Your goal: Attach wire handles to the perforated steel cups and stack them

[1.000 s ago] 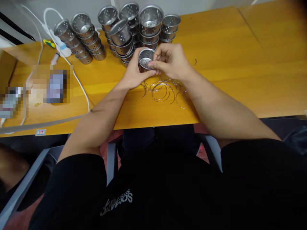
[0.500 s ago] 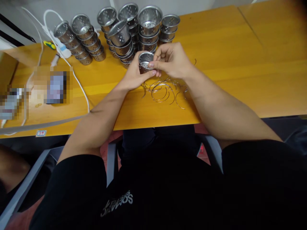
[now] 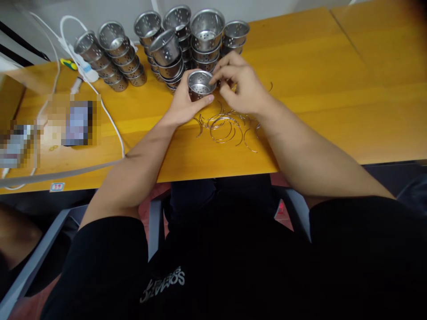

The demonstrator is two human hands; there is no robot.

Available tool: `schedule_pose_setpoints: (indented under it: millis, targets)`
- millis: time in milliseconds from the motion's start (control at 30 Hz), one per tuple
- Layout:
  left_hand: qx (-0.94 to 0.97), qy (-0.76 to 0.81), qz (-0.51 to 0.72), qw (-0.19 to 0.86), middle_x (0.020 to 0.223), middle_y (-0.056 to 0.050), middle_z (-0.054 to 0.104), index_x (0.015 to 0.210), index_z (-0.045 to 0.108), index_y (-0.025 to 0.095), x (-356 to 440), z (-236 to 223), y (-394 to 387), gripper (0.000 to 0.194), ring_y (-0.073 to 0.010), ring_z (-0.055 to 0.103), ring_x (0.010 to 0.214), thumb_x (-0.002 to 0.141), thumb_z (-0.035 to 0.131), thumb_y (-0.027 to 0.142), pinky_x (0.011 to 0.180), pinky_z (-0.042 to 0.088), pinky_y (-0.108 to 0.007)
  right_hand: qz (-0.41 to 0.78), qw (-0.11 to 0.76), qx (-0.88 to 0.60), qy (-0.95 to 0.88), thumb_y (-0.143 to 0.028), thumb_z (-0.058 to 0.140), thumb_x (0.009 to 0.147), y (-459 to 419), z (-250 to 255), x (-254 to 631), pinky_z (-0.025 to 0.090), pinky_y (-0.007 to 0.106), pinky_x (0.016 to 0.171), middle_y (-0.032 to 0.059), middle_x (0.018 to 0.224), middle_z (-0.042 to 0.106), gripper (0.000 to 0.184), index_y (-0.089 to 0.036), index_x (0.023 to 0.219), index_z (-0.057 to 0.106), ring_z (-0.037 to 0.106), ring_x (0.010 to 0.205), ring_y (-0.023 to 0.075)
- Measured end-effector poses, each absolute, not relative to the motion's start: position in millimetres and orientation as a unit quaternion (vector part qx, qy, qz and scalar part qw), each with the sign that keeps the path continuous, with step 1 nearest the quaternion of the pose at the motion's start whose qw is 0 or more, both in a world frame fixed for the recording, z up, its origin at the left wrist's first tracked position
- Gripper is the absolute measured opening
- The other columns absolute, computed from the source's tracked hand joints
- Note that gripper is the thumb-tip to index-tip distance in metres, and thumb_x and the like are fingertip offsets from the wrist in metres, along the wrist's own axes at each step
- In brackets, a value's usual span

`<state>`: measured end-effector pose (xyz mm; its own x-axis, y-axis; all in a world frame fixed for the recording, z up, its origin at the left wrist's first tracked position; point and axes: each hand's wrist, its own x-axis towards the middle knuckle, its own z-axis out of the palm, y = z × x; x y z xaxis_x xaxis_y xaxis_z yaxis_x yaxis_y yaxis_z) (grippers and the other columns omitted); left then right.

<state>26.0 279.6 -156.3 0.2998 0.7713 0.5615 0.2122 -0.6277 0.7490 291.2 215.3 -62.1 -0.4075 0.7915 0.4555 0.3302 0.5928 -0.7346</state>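
Right hand (image 3: 245, 84): fingers loosely bent and spread at the cup's right rim, thumb now drawn off it; no firm grip seen, and I cannot tell if they pinch a thin wire or touch the metal

Left hand (image 3: 183, 104): fingers clasped round the perforated cup (image 3: 200, 88), thumb along its near side

Perforated cup: in my left hand, above the desk (image 3: 316, 89), mouth up and inside showing more plainly since the right thumb came away; the left hand looks to bear it alone, to my judgement

Curved wires (image 3: 222, 142): loose heap on the desk just below my hands, arcs overlapping, one lone piece (image 3: 271, 86) off to the right

Stacked cups (image 3: 167, 49): several perforated columns behind my hands, some leaning, nearest one close by my left fingers

White cable (image 3: 123, 150): runs down the desk to the left, the power strip (image 3: 89, 72) at its far part

Number label (image 3: 57, 187): on the desk's near edge, far left
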Motion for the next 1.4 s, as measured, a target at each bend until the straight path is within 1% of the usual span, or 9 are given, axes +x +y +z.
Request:
schedule_pose_setpoints:
  millis: [333,467,600,767,967,1100,1200,1300,1400]
  targets:
    - [0.768,0.355,0.459,0.269,0.163,-0.014,0.082,0.166,0.065,0.036,25.1,-145.7,265.3,0.089,-0.0367,0.082,0.153,0.101,0.115,0.072,0.133,0.072,-0.052,0.28,0.398,-0.386,-0.784,-0.069,0.104,0.08,213.6,-58.5,283.6,0.064,0.069,0.118,0.0045,0.136,0.086,0.031,-0.048,0.093,0.085,0.07,0.132,0.0409]
    - [0.781,0.326,0.464,0.261,0.164,-0.015,0.08,0.167,0.063,0.036,22.1,-151.0,268.1,0.09,-0.0367,0.083,0.152,0.102,0.111,0.076,0.136,0.07,-0.052,0.268,0.369,-0.438,-0.775,-0.062,0.105,0.085,206.9,-53.0,278.9,0.069,0.073,0.117,0.0041,0.126,0.09,0.026,-0.048,0.096,0.086,0.075,0.142,0.0459]
    - [0.786,0.324,0.457,0.263,0.162,-0.015,0.081,0.167,0.063,0.033,22.9,-151.9,267.7,0.094,-0.0378,0.084,0.151,0.102,0.109,0.082,0.137,0.07,-0.054,0.239,0.335,-0.441,-0.798,-0.044,0.099,0.094,202.3,-52.3,277.3,0.071,0.073,0.124,0.004,0.138,0.09,0.014,-0.044,0.097,0.086,0.077,0.151,0.0464]
    - [0.774,0.326,0.471,0.269,0.161,-0.014,0.08,0.171,0.063,0.035,25.7,-153.3,273.2,0.098,-0.038,0.083,0.152,0.102,0.106,0.089,0.138,0.07,-0.054,0.225,0.31,-0.42,-0.823,-0.037,0.098,0.095,200.3,-57.7,276.9,0.066,0.071,0.138,0.0051,0.148,0.086,0.02,-0.045,0.111,0.09,0.074,0.157,0.0477]
    - [0.792,0.266,0.479,0.267,0.172,-0.015,0.073,0.18,0.054,0.041,20.4,-169.3,289.8,0.103,-0.0385,0.08,0.16,0.106,0.093,0.1,0.142,0.069,-0.056,0.222,0.312,-0.42,-0.823,-0.052,0.099,0.097,197.7,-60.8,276.4,0.066,0.074,0.134,0.0079,0.146,0.084,0.029,-0.046,0.122,0.087,0.068,0.161,0.05]
    - [0.779,0.322,0.454,0.29,0.169,-0.015,0.076,0.181,0.055,0.04,30.6,-146.2,264.2,0.098,-0.0377,0.081,0.157,0.107,0.106,0.079,0.138,0.071,-0.056,0.234,0.374,-0.361,-0.822,-0.068,0.099,0.098,198.3,-54.2,286.6,0.068,0.069,0.128,0.0073,0.151,0.081,0.033,-0.043,0.106,0.079,0.068,0.151,0.0448]
    - [0.747,0.376,0.448,0.317,0.162,-0.014,0.078,0.174,0.063,0.037,40.8,-123.4,238.1,0.089,-0.0362,0.082,0.157,0.105,0.114,0.061,0.129,0.076,-0.052,0.226,0.429,-0.342,-0.805,-0.08,0.095,0.1,198.3,-44.8,299.4,0.066,0.068,0.13,0.0107,0.146,0.079,0.049,-0.04,0.091,0.068,0.069,0.142,0.0409]
    - [0.745,0.371,0.431,0.348,0.158,-0.013,0.078,0.164,0.068,0.033,45.1,-116.9,227.9,0.073,-0.033,0.086,0.15,0.112,0.108,0.065,0.118,0.078,-0.046,0.247,0.432,-0.384,-0.777,-0.097,0.099,0.089,197.4,-35.7,309.5,0.068,0.064,0.123,0.0099,0.149,0.078,0.064,-0.041,0.09,0.067,0.065,0.142,0.0411]
    - [0.749,0.358,0.427,0.359,0.151,-0.011,0.081,0.153,0.071,0.028,45.1,-122.9,230.7,0.063,-0.0304,0.088,0.147,0.118,0.1,0.072,0.121,0.078,-0.048,0.289,0.415,-0.402,-0.764,-0.103,0.107,0.071,197.0,-31.7,311.3,0.068,0.063,0.114,0.0092,0.152,0.079,0.071,-0.043,0.095,0.077,0.065,0.138,0.0421]
